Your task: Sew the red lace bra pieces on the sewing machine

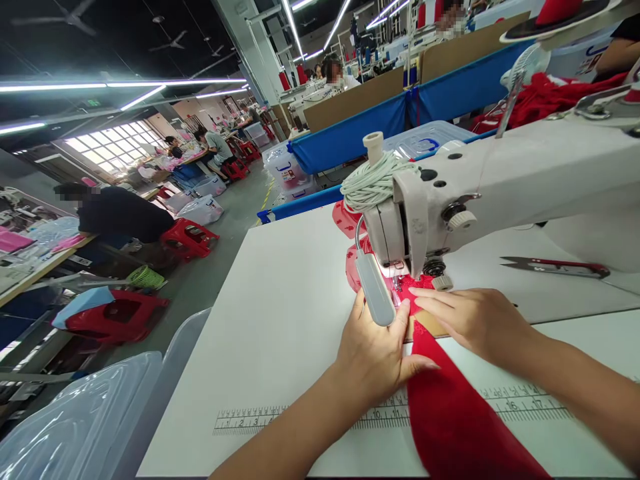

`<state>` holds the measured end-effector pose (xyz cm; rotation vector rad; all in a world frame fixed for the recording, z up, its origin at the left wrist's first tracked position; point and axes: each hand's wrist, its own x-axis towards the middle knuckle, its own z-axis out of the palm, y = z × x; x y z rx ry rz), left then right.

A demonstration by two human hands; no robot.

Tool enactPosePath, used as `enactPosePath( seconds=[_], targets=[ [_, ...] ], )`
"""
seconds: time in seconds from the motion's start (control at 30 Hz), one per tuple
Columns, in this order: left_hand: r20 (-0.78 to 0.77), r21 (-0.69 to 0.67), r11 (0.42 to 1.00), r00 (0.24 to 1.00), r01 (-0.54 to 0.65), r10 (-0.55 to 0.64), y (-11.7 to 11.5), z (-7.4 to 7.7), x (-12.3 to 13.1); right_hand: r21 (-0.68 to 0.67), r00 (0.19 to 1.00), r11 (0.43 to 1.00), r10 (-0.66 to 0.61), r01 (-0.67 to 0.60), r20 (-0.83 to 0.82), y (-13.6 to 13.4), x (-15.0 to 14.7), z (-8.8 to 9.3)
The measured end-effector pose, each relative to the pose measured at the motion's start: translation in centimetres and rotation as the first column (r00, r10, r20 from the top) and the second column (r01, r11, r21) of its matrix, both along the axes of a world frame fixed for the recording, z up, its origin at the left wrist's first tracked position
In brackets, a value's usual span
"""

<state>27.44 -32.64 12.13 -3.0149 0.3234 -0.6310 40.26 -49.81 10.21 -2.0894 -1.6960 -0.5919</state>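
A strip of red fabric [450, 407] runs from the front edge of the white table up to the needle area of a sewing machine [495, 173]. My left hand [373, 347] lies left of the needle, fingers apart, thumb over the fabric; a small grey lamp [376, 290] hides some of its fingers. On the right, my right hand [475, 320] rests its outstretched fingers on the fabric close to the presser foot [397, 283]. More red fabric [350, 267] shows behind the lamp. The needle tip is too small to make out.
Red-handled thread snips [555, 267] lie under the machine arm. A printed ruler [270, 413] crosses the white tabletop [240, 333]. A pale cord bundle [373, 183] sits on the machine head. Clear plastic bins [95, 413] stand at left; people work at other tables behind.
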Motion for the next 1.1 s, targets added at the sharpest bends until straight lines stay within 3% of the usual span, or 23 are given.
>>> enactPosePath(
  seconds=[0.13,0.4,0.73,1.1],
  targets=[
    [-0.040,-0.041,0.998,0.998,0.050,-0.051,-0.2,0.0,0.0,0.036,1.000,0.999,-0.016,0.015,0.025,0.0,-0.4,0.2],
    [-0.084,0.046,0.997,0.995,0.054,-0.050,-0.6,-0.4,-0.6,0.065,0.996,0.994,0.093,-0.092,-0.006,-0.3,-0.7,0.2],
    [-0.036,0.020,1.000,0.999,0.015,-0.014,-0.7,-0.5,-0.3,0.089,0.998,0.994,0.057,-0.057,0.006,0.0,-0.7,0.1],
    [-0.083,-0.022,0.999,0.996,-0.032,0.030,-0.2,-1.1,-0.1,0.085,0.999,0.995,0.049,-0.049,0.005,0.5,-0.2,0.2]
  ],
)
